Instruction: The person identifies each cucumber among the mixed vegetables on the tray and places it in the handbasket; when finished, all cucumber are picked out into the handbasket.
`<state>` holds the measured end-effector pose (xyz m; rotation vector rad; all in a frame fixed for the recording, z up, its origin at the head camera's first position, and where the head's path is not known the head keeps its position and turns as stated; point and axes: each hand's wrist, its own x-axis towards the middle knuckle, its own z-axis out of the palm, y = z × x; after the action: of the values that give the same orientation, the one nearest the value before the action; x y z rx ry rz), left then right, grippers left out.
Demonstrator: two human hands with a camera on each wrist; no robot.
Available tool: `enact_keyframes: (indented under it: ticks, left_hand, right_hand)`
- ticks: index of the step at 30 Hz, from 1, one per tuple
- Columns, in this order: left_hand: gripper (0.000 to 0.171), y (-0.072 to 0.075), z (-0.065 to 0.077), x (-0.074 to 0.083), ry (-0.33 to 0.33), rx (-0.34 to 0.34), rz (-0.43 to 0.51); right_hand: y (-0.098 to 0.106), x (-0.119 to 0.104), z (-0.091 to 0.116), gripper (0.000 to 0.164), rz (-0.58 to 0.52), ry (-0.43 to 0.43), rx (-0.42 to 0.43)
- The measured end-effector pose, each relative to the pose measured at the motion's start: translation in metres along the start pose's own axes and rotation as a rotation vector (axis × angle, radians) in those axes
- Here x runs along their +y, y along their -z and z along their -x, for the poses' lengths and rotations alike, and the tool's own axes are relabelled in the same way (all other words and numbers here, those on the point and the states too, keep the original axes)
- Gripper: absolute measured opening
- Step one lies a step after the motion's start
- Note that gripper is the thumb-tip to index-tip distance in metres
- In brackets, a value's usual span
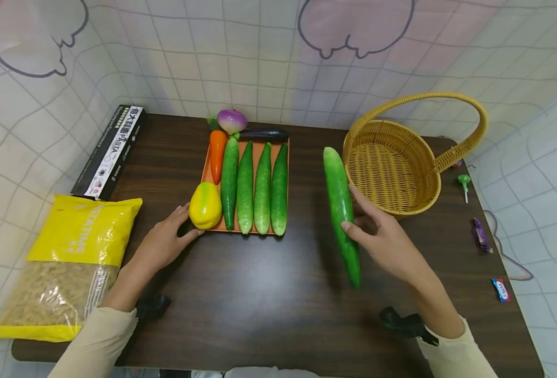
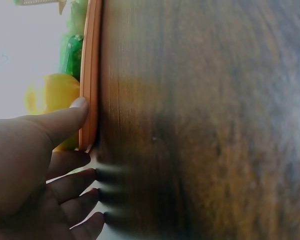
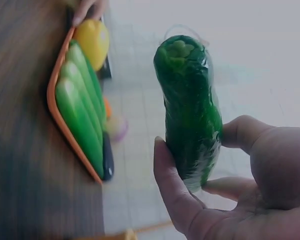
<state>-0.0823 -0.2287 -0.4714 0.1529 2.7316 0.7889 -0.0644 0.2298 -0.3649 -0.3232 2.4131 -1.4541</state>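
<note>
A long green cucumber is in my right hand, pinched around its middle between thumb and fingers. It is raised above the table, left of the basket, and its dark end faces the right wrist camera. My left hand holds the near left corner of an orange tray. The thumb lies on the tray's edge, and the other fingertips reach down toward the table. Several cucumbers lie side by side on the tray, beside a carrot and a smooth yellow fruit or vegetable.
A purple onion and an eggplant are at the tray's far edge. The wicker basket with a tall handle stands right. A pasta bag and a black box lie left; a lollipop and wrapped sweets lie right.
</note>
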Motion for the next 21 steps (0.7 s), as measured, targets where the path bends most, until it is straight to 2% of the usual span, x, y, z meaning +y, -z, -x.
enact_keyframes:
  ticks: [6, 10, 16, 21]
  left_hand:
    - [0.077, 0.001, 0.001, 0.0, -0.007, 0.011, 0.008]
    - [0.078, 0.002, 0.001, 0.001, -0.019, 0.005, 0.004]
    - [0.078, 0.002, 0.002, 0.001, -0.015, -0.001, 0.004]
    - [0.077, 0.001, 0.001, 0.0, -0.022, -0.003, 0.0]
  right_hand:
    - [0.031, 0.005, 0.016, 0.068, 0.124, -0.05, 0.056]
    - [0.053, 0.007, 0.015, 0.068, 0.193, -0.082, 0.049]
    - [0.081, 0.008, -0.012, 0.072, 0.291, -0.11, 0.015]
    - [0.101, 0.011, -0.048, 0.078, 0.425, -0.157, -0.077]
